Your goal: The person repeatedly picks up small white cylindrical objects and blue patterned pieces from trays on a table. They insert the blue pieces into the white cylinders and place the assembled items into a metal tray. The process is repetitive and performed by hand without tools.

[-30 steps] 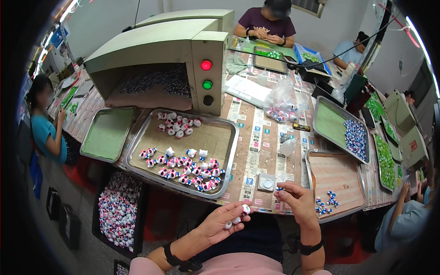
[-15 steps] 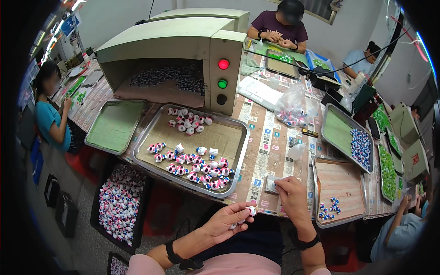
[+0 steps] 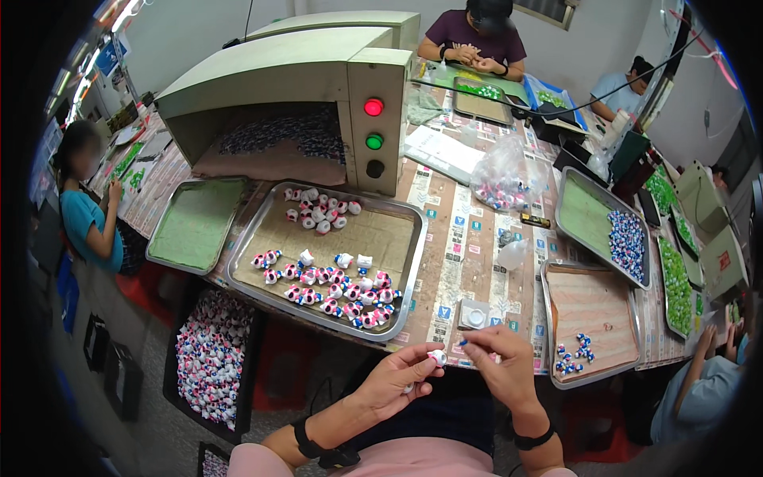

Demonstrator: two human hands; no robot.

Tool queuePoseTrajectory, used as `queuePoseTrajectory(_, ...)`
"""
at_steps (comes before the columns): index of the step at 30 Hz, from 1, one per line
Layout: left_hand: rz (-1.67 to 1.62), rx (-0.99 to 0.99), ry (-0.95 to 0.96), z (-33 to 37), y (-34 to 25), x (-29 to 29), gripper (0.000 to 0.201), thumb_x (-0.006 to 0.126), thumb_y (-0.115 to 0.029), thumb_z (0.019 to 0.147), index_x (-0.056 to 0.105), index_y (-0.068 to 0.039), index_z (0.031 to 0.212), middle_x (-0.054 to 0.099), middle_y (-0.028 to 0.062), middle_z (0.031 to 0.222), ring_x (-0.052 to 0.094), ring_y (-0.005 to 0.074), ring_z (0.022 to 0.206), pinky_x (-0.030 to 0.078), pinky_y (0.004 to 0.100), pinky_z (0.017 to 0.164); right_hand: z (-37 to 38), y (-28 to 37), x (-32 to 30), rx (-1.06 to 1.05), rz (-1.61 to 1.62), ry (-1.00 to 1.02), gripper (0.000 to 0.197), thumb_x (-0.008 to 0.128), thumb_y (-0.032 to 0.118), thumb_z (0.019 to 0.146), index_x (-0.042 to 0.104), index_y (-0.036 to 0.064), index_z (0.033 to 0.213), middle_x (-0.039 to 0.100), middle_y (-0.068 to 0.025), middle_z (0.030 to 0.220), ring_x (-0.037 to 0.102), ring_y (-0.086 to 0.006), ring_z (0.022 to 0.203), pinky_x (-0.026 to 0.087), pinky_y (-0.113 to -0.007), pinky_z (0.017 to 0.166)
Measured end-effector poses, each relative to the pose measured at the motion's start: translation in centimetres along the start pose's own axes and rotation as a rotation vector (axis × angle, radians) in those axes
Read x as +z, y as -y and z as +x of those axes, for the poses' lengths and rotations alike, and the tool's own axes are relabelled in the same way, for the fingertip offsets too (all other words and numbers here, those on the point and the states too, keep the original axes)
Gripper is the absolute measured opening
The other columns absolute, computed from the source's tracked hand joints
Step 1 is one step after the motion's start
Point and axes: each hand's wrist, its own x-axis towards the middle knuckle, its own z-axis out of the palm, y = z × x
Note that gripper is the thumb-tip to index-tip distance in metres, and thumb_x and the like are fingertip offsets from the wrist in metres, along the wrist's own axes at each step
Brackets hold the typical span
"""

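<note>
- The left hand point(image 3: 401, 378) is curled, pinching a small white round piece point(image 3: 436, 358) at its fingertips, just above the table's near edge.
- The right hand point(image 3: 501, 367) is loosely closed beside it, fingertips meeting at the piece; whether it grips anything is unclear.
- A metal tray point(image 3: 401, 314) ahead holds many pink, white and blue figures point(image 3: 338, 286).
- A black crate point(image 3: 211, 362) below is full of similar ones, so much work looks done.

The right hand point(image 3: 497, 358) is off the counter point(image 3: 461, 246) now and has come back toward the body. It meets the left hand point(image 3: 397, 378) at its 3 o'clock side. Both hands now pinch one small white piece point(image 3: 436, 357) between their fingertips, over the counter's near edge.
</note>
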Motion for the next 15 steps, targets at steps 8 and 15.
queuePoseTrajectory(8, 0.017, 0.006, -0.006, -0.1, 0.1, 0.5, 0.036, 0.061, -0.006, 0.093, 0.055, -0.005, 0.129, 0.062, 0.0039, 0.106, 0.061, 0.0099, 0.093, 0.050, 0.0203, 0.063, -2.0, 0.3, 0.9, 0.073, 0.190, 0.035, 0.021, 0.071, 0.002, 0.082, 0.073, 0.0025, 0.104, 0.068, -0.0094, 0.091, 0.065, -0.0129, 0.075, 0.051, -0.023, 0.065)
queuePoseTrajectory(15, 0.168, 0.095, -0.062, 0.0, 0.7, 0.7, 0.031, 0.063, -0.005, 0.091, 0.059, -0.003, 0.123, 0.064, 0.0050, 0.100, 0.061, 0.0095, 0.083, 0.045, 0.0194, 0.055, -2.6, -0.1, 0.9, 0.083, 0.143, 0.056, 0.022, 0.075, 0.003, 0.081, 0.073, 0.0034, 0.102, 0.068, -0.0090, 0.087, 0.064, -0.0135, 0.077, 0.050, -0.023, 0.067)
